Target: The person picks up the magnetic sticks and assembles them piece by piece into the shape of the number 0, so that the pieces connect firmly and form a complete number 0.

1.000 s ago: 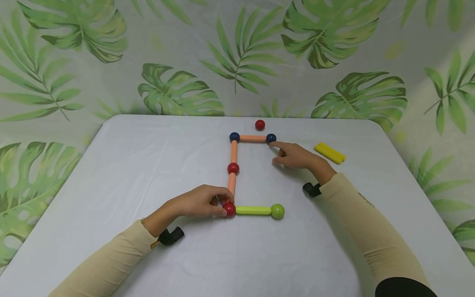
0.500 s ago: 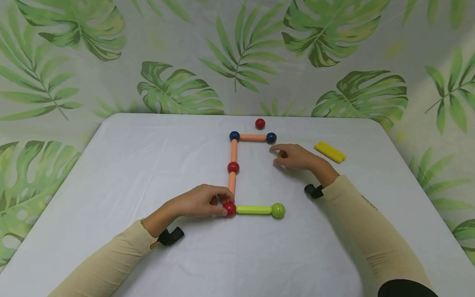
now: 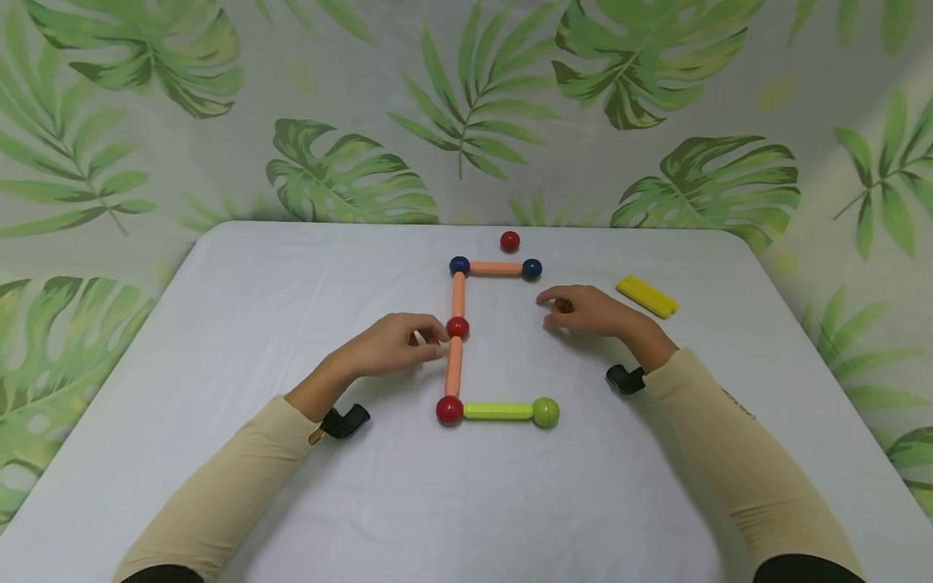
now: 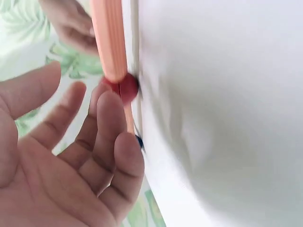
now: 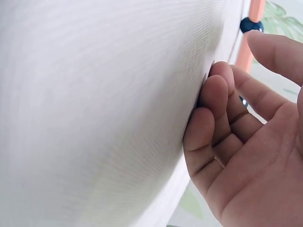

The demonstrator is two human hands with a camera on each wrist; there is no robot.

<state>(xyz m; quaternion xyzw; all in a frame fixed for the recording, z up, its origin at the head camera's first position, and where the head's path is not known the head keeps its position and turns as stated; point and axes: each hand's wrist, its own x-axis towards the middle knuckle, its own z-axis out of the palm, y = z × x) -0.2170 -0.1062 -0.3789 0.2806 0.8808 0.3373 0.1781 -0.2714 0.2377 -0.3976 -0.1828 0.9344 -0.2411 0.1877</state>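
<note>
A bracket-shaped figure of balls and rods lies on the table. Its left side has a blue ball, a middle red ball and a near red ball, joined by orange rods. Another orange rod runs right along the top to a second blue ball. Along the bottom, a lime green rod ends in a green ball. My left hand is beside the middle red ball, thumb and index apart; contact is unclear. My right hand, holding nothing, rests below the right blue ball, fingers loosely bent.
A loose red ball sits behind the top rod, near the table's far edge. Yellow rods lie side by side to the right of my right hand. Behind the white table hangs a leaf-patterned cloth.
My left hand has let go of the near red ball and moved up beside the middle one. My right hand has drawn back slightly from the right blue ball.
</note>
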